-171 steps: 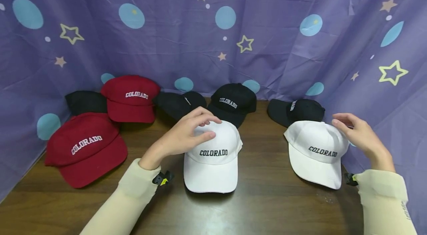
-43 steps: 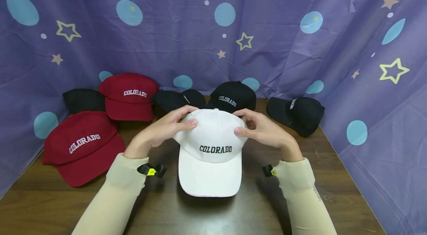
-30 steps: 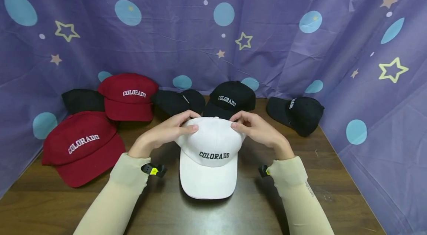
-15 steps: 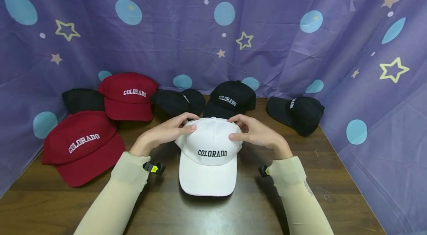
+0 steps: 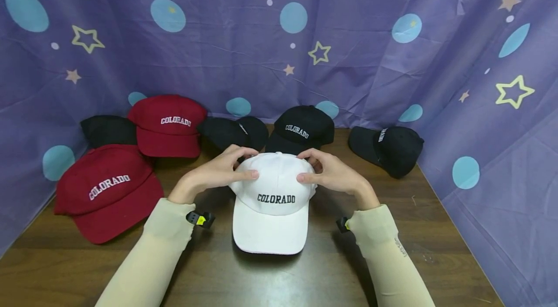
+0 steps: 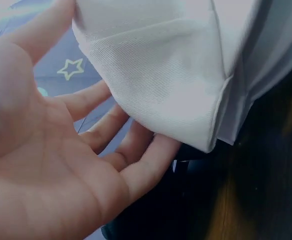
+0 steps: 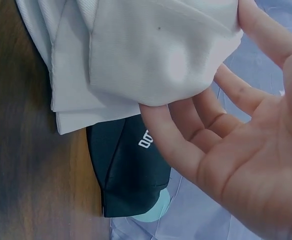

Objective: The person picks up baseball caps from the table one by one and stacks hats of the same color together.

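Work midway, white cap [image 5: 270,232] not yet let go

Your white cap sits at the middle of the tabletop [image 5: 436,275], brim towards you and black COLORADO lettering facing up the front. You have it pinched on both sides of the crown: your left hand [image 5: 218,171] has its thumb on the front panel and fingers behind, and your right hand [image 5: 333,174] mirrors it. Neither hand has released. The wrist views show layered white edges below your fingers, so a second white cap may be nested underneath, though you can't confirm it from here. Nor can you tell whether the brim touches the wood.

Judging by the layout, the white cap is upright and squared up, which looks like the larger part of its handling done; letting go is what remains there.

Just behind it, the upright black cap [image 5: 307,120] stands apart from any stack, with the side-turned black cap [image 5: 231,133] to its left and the outlying black cap [image 5: 401,152] well to its right. On your left, the front red cap [image 5: 111,195] and rear red cap [image 5: 170,128] are close together but separate, with a partly hidden black cap [image 5: 106,131] beside them. None of these is in your grasp, and their colours lie mixed, so any tidying of them appears undone.
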`<state>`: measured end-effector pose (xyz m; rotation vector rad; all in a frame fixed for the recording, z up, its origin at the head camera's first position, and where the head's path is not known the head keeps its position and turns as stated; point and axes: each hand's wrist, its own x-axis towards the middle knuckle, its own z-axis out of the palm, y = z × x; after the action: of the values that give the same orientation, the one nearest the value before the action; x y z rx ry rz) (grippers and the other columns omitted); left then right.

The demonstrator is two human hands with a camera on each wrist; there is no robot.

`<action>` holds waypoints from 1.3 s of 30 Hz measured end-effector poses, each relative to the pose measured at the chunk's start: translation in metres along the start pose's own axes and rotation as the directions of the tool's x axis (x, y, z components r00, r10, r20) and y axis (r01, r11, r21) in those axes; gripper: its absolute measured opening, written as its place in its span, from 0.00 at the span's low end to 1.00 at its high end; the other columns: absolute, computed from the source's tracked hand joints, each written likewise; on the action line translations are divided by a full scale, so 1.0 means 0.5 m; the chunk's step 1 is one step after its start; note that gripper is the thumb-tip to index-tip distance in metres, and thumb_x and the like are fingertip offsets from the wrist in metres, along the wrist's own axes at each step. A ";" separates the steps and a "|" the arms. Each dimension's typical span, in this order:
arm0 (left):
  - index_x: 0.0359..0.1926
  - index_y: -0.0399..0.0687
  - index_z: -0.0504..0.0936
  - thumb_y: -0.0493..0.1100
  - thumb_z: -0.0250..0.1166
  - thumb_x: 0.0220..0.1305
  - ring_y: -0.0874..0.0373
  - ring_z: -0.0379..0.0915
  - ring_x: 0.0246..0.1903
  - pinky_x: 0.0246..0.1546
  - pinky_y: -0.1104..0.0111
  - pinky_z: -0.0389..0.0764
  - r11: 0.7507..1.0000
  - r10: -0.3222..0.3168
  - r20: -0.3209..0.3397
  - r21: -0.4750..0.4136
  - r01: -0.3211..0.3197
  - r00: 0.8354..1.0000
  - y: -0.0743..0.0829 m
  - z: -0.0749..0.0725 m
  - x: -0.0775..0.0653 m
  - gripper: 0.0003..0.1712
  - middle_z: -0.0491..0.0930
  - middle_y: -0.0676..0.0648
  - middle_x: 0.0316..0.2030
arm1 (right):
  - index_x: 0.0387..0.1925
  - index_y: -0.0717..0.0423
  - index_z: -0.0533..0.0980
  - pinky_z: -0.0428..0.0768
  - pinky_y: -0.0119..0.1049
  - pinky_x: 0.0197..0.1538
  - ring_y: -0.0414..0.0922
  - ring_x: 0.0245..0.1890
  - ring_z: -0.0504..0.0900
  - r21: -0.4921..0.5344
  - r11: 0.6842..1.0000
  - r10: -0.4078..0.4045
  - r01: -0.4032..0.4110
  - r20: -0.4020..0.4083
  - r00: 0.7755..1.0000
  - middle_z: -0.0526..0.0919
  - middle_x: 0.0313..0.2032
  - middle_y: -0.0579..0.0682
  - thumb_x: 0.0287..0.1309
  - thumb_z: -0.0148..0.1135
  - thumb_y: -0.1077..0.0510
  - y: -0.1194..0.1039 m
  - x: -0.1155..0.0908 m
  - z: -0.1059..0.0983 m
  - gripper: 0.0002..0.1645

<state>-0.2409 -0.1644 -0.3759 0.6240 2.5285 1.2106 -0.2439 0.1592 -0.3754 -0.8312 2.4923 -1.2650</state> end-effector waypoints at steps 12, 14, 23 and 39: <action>0.59 0.55 0.71 0.63 0.69 0.53 0.50 0.63 0.47 0.44 0.60 0.73 0.998 -0.002 -0.044 0.068 0.005 0.999 -0.004 0.001 0.001 0.36 0.63 0.48 0.53 | 0.55 0.46 0.71 0.80 0.41 0.37 0.48 0.37 0.78 -0.045 0.999 0.022 -0.024 -0.061 0.998 0.78 0.40 0.49 0.52 0.71 0.45 -0.012 0.010 0.015 0.31; 0.58 0.54 0.72 0.63 0.69 0.53 0.51 0.62 0.47 0.44 0.60 0.72 0.997 0.005 -0.054 0.078 -0.001 0.999 -0.004 0.000 0.000 0.35 0.63 0.48 0.52 | 0.55 0.46 0.71 0.80 0.40 0.37 0.47 0.37 0.77 -0.048 0.998 0.030 -0.033 -0.066 0.997 0.77 0.39 0.49 0.51 0.71 0.45 -0.011 0.013 0.018 0.31; 0.55 0.52 0.72 0.61 0.70 0.53 0.52 0.63 0.46 0.44 0.60 0.73 0.994 0.021 -0.071 0.106 -0.013 0.997 -0.008 -0.003 -0.001 0.33 0.63 0.47 0.49 | 0.53 0.43 0.74 0.77 0.39 0.37 0.49 0.39 0.73 -0.089 0.991 0.091 -0.103 -0.130 0.987 0.72 0.43 0.49 0.51 0.71 0.42 -0.002 0.022 0.036 0.29; 0.51 0.50 0.72 0.63 0.71 0.50 0.47 0.64 0.44 0.41 0.60 0.72 0.990 -0.042 -0.085 0.129 0.052 0.995 -0.007 -0.016 -0.011 0.34 0.63 0.45 0.46 | 0.57 0.45 0.72 0.77 0.39 0.40 0.48 0.41 0.73 -0.107 0.994 0.014 -0.028 -0.125 0.992 0.70 0.46 0.50 0.58 0.66 0.45 -0.001 0.029 0.055 0.27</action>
<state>-0.2403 -0.1742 -0.3737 0.5507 2.6926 1.0825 -0.2437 0.1322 -0.3906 -0.7699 2.6809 -1.2190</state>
